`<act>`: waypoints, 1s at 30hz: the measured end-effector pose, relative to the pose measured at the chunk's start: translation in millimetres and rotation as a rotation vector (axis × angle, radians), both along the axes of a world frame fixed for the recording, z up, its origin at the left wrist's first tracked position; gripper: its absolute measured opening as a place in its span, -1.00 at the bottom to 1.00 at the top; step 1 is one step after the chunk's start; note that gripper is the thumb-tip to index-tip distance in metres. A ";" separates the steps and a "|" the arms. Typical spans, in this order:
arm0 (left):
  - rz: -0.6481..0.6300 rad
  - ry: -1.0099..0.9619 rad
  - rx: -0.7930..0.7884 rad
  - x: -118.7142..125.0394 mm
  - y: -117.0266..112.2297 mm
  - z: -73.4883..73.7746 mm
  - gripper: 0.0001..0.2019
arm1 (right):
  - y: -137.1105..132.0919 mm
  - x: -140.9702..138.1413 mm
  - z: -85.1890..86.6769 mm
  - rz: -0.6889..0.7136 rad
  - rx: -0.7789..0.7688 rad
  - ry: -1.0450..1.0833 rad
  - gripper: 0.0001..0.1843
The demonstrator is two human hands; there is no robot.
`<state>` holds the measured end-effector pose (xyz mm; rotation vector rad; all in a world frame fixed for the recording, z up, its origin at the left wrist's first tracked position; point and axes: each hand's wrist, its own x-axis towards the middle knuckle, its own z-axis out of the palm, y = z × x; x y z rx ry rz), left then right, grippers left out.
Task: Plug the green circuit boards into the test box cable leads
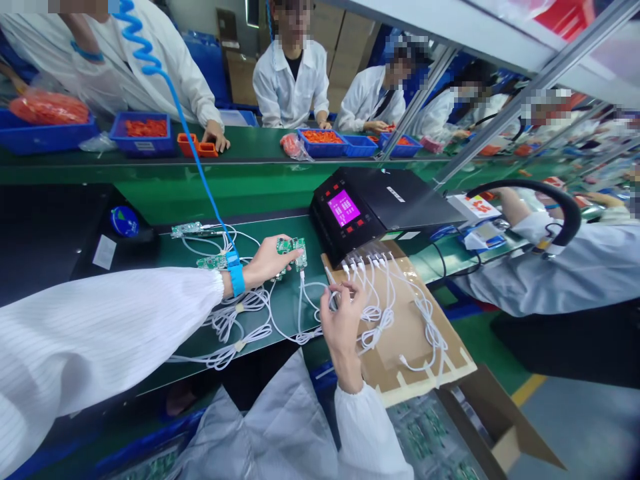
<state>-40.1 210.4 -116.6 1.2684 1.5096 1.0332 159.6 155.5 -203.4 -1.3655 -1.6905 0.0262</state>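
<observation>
My left hand [267, 260] is closed on a small green circuit board [293, 247] above the green work surface [280, 303]. A blue wrist strap [236, 275] with a coiled blue cord [170, 87] circles that wrist. My right hand [343, 320] pinches one of the white cables [373, 313] near their plugs. Several white cables run from the black tester box [380, 207] with a pink screen [343, 207]. Two more green boards lie to the left, a far one [186, 229] and a nearer one [211, 262].
A cardboard sheet [415, 347] lies under the cables, with an open carton [500, 427] below it. Across a green conveyor [240, 180], people in white coats work beside blue bins of orange parts [143, 130]. A person's sleeve [560, 273] reaches in at right.
</observation>
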 end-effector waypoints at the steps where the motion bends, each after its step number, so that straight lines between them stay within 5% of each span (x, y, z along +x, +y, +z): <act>1: 0.004 0.001 0.003 -0.4 0.2 -0.4 -0.85 | 1.2 -0.9 0.3 -0.014 0.014 -0.001 -0.91; 8: 0.025 0.025 -0.024 -2.1 1.2 -3.2 -0.84 | -1.2 -0.4 7.7 -0.141 0.099 0.002 -0.89; 18: -0.112 0.096 0.103 2.5 -4.8 -15.4 -0.74 | 17.5 -9.1 -6.4 0.100 -0.052 0.022 -0.88; 30: -0.185 0.223 0.300 6.2 -12.7 -18.0 -0.76 | 23.5 -26.4 23.6 0.244 -0.092 0.347 -0.75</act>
